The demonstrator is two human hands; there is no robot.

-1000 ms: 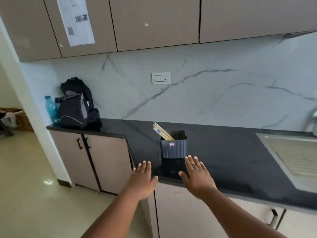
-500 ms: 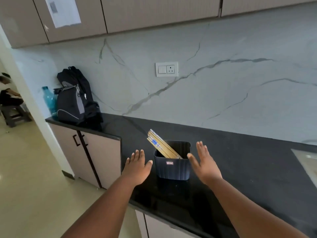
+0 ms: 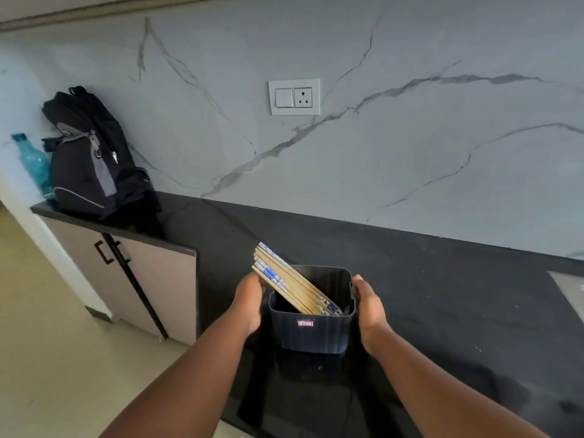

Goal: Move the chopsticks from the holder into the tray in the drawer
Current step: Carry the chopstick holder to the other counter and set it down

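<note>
A dark blue square holder [image 3: 313, 331] stands near the front edge of the black counter [image 3: 442, 311]. Several wooden chopsticks [image 3: 284, 279] with blue-patterned ends lean in it, their tops sticking out over its left rim. My left hand [image 3: 251, 300] grips the holder's left side just under the chopsticks, fingers curled toward the wall. My right hand [image 3: 368, 306] grips the right side, thumb at the rim's far corner. No drawer or tray is in view.
A black backpack [image 3: 91, 159] and a blue bottle [image 3: 34, 165] stand at the counter's far left end. Below are cabinet doors [image 3: 151, 279] with dark handles. A wall socket [image 3: 294, 97] sits on the marble backsplash. A sink edge [image 3: 572, 292] shows at right.
I have stepped closer and looked down. Both hands, open and apart before, have closed in on the two sides of the holder.
</note>
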